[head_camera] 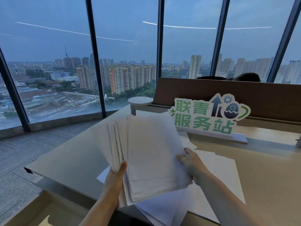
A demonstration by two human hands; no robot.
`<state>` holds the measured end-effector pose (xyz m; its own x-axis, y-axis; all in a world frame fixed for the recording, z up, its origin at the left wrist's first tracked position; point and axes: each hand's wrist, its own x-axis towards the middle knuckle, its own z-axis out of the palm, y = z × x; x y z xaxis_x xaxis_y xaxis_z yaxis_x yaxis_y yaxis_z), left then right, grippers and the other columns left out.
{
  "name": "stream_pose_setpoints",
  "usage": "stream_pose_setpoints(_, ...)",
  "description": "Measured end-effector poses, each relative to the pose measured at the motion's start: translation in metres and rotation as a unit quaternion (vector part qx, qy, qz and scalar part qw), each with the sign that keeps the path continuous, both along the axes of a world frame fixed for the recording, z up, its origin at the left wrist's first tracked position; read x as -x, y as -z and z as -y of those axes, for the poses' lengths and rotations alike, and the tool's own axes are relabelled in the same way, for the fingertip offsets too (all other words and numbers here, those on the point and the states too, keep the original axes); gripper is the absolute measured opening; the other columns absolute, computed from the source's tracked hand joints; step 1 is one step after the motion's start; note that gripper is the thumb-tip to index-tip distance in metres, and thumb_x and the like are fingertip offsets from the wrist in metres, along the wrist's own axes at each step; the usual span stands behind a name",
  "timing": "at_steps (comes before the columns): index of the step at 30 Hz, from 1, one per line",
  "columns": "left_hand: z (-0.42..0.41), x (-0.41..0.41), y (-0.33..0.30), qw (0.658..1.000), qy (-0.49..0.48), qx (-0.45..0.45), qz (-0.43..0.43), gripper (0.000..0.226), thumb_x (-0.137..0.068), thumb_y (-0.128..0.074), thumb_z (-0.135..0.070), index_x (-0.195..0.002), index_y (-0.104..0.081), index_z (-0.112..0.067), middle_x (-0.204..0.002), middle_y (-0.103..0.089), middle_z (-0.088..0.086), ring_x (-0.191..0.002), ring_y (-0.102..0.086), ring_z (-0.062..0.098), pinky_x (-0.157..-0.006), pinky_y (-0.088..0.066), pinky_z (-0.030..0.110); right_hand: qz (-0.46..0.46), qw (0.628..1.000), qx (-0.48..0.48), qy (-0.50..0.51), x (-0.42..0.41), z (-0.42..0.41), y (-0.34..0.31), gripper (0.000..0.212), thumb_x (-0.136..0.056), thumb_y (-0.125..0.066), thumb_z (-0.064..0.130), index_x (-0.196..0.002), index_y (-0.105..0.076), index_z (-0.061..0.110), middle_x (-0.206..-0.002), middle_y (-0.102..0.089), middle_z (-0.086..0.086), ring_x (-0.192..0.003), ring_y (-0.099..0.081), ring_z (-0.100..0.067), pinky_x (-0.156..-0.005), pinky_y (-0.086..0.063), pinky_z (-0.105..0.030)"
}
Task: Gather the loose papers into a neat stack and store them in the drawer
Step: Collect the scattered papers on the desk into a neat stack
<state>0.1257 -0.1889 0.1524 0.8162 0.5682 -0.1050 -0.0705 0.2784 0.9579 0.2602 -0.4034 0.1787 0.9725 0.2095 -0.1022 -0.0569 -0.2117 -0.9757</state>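
A fanned bundle of white papers (146,152) is lifted off the desk (268,168), tilted up towards me. My left hand (114,180) grips its lower left edge with the thumb on top. My right hand (189,162) holds its right edge. The sheets are uneven, with several edges showing on the left side. More loose white sheets (216,168) lie flat on the desk under and to the right of the bundle. Another sheet corner (103,176) pokes out at the left. No drawer is in view.
A green and white standing sign (206,116) sits on the desk behind the papers. Behind it runs a brown partition (244,92), with a small round white table (140,101) at its left. Tall windows fill the background. The desk's left corner (28,170) is near.
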Motion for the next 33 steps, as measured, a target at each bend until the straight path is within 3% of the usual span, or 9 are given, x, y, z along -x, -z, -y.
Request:
stream_pose_setpoints(5,-0.001,0.002,0.008,0.999,0.024,-0.02,-0.015,0.059,-0.072,-0.081,-0.016,-0.124,-0.053,-0.012,-0.101,-0.067,0.005,-0.09,-0.063,0.022,-0.067,-0.05,0.03,-0.074,0.995,0.007,-0.072,0.002,0.003,0.014,0.044,-0.088,-0.066,0.005,-0.125,-0.05,0.024,-0.111,-0.067,-0.017,-0.093,-0.069,-0.037,-0.078,-0.06,-0.048)
stream_pose_setpoints(9,0.002,0.004,0.009,0.998,0.044,-0.031,0.011,0.066,-0.057,-0.072,-0.022,-0.12,-0.055,-0.014,-0.106,-0.067,0.008,-0.093,-0.063,0.023,-0.066,-0.049,0.029,-0.115,0.991,0.002,-0.074,0.003,0.007,0.014,0.026,-0.089,-0.065,0.006,-0.115,-0.066,0.002,-0.102,-0.074,-0.018,-0.095,-0.07,-0.038,-0.087,-0.057,-0.049)
stream_pose_setpoints(14,0.008,-0.005,-0.003,0.992,0.021,-0.118,0.029,0.043,-0.083,-0.072,-0.015,-0.121,-0.053,-0.02,-0.101,-0.066,-0.005,-0.092,-0.063,0.014,-0.07,-0.048,0.026,0.023,0.999,-0.018,-0.013,0.007,0.008,0.001,0.013,-0.086,-0.065,0.004,-0.098,-0.069,0.008,-0.095,-0.073,-0.017,-0.082,-0.068,-0.032,-0.083,-0.058,-0.05)
stream_pose_setpoints(18,0.008,-0.017,-0.027,0.985,-0.016,-0.167,0.038,0.045,-0.082,-0.074,-0.019,-0.124,-0.057,-0.018,-0.103,-0.069,0.0,-0.095,-0.066,0.021,-0.083,-0.052,0.038,0.12,0.987,-0.109,0.007,0.014,0.006,-0.01,0.02,-0.087,-0.066,0.007,-0.104,-0.067,0.017,-0.097,-0.074,-0.007,-0.088,-0.07,-0.033,-0.077,-0.06,-0.051)
stream_pose_setpoints(21,0.007,-0.023,-0.044,0.986,-0.034,-0.158,0.046,0.052,-0.067,-0.082,-0.031,-0.113,-0.062,-0.015,-0.096,-0.071,0.003,-0.088,-0.067,0.022,-0.074,-0.053,0.035,0.157,0.975,-0.156,0.003,0.02,0.007,-0.015,0.033,-0.077,-0.07,0.023,-0.109,-0.063,0.02,-0.102,-0.071,-0.006,-0.09,-0.068,-0.032,-0.075,-0.061,-0.05)
stream_pose_setpoints(25,0.006,-0.02,-0.036,0.99,-0.035,-0.136,0.029,0.022,-0.073,-0.083,-0.02,-0.089,-0.067,-0.019,-0.068,-0.074,-0.004,-0.076,-0.069,0.017,-0.057,-0.05,0.024,0.149,0.968,-0.2,-0.013,0.028,0.012,-0.007,0.054,-0.069,-0.076,0.028,-0.121,-0.061,0.021,-0.106,-0.074,0.0,-0.092,-0.072,-0.021,-0.069,-0.06,-0.033)
stream_pose_setpoints(27,0.01,-0.015,-0.031,0.99,-0.028,-0.136,0.031,0.022,-0.071,-0.084,-0.02,-0.086,-0.067,-0.015,-0.068,-0.074,-0.001,-0.075,-0.07,0.02,-0.055,-0.049,0.023,0.154,0.965,-0.214,-0.012,0.03,0.012,-0.004,0.062,-0.065,-0.078,0.037,-0.123,-0.06,0.022,-0.108,-0.073,0.003,-0.094,-0.072,-0.019,-0.07,-0.06,-0.032)
stream_pose_setpoints(30,0.014,-0.012,-0.038,0.988,-0.034,-0.117,0.1,0.017,-0.076,-0.077,-0.023,-0.091,-0.069,-0.016,-0.074,-0.076,-0.002,-0.074,-0.073,0.012,-0.055,-0.053,0.015,0.186,0.956,-0.228,0.003,0.031,0.009,-0.008,0.043,-0.072,-0.073,0.034,-0.113,-0.063,0.028,-0.101,-0.073,0.01,-0.09,-0.071,-0.013,-0.068,-0.059,-0.028)
stream_pose_setpoints(33,0.01,-0.015,-0.051,0.975,-0.071,-0.129,0.165,0.028,-0.093,-0.046,-0.04,-0.101,-0.067,-0.022,-0.087,-0.076,-0.008,-0.082,-0.071,0.001,-0.066,-0.055,0.014,0.205,0.95,-0.237,0.009,0.032,0.006,-0.014,0.023,-0.08,-0.063,0.029,-0.101,-0.068,0.037,-0.099,-0.072,0.006,-0.093,-0.07,-0.022,-0.071,-0.06,-0.034)
